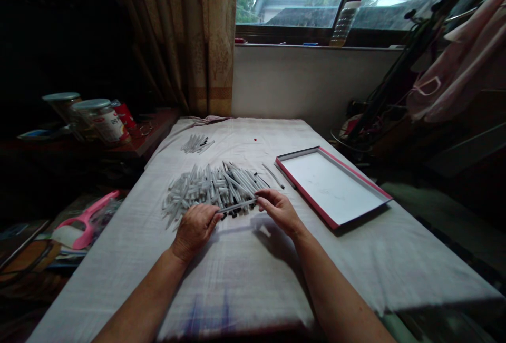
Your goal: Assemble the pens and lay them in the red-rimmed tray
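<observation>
A clear pen (239, 205) is held level between my two hands, just above the near edge of a big pile. My left hand (196, 229) closes round its left end. With thumb and fingertips, my right hand (278, 208) pinches the right end. The pile (207, 187) consists of several loose clear and whitish pens or pen barrels, some with black ends. A smaller bunch of similar pieces (195, 144) lies farther back on the left. One loose pen (273, 176) lies right of the pile, beside a shallow red-edged box (338, 225) with a white inside.
A white cloth (245, 290) covers the table. A tiny red thing (255, 139) lies near its back. On the left are lidded jars (105, 121) on a side table and a pink-handled item (89, 219). A bottle (344, 24) stands on the window sill; pink cloth (454, 69) hangs at right.
</observation>
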### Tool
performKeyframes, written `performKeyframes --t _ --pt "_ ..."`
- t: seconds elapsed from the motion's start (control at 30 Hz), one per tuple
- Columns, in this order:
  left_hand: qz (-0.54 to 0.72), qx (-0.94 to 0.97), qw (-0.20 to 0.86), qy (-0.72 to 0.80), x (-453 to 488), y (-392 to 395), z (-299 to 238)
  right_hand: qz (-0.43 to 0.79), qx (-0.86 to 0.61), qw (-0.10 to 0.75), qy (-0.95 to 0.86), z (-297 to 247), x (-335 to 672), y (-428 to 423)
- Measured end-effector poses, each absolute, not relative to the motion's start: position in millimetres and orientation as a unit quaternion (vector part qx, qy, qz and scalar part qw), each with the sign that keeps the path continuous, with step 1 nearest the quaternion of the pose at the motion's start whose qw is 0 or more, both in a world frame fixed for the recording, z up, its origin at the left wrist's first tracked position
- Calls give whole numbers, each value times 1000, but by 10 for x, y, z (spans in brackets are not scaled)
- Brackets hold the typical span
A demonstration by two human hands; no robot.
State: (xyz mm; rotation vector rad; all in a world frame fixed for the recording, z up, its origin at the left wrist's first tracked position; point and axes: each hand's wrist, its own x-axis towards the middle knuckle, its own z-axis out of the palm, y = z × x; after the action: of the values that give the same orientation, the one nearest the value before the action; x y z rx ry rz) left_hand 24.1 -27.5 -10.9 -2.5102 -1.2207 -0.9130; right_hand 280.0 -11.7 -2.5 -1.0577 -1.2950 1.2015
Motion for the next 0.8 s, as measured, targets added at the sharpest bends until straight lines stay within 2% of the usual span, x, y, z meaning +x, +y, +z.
performKeyframes --t 0.17,0.33,0.47,0.6,0.8 --pt "-310 -850 81 -418 243 -272 -110 506 -448 494 -547 -16 2796 -114" --pt "-293 -864 42 -408 206 -286 -22 480 -431 549 -531 17 2877 -102" --pt "-308 -850 61 -422 177 -275 16 438 -469 568 -515 11 2930 -34" --pt "-326 -827 69 -452 158 -246 -25 355 -508 540 -569 19 2844 100" --pt "-333 -809 80 -478 83 -230 -38 247 -551 439 -665 98 2578 358"
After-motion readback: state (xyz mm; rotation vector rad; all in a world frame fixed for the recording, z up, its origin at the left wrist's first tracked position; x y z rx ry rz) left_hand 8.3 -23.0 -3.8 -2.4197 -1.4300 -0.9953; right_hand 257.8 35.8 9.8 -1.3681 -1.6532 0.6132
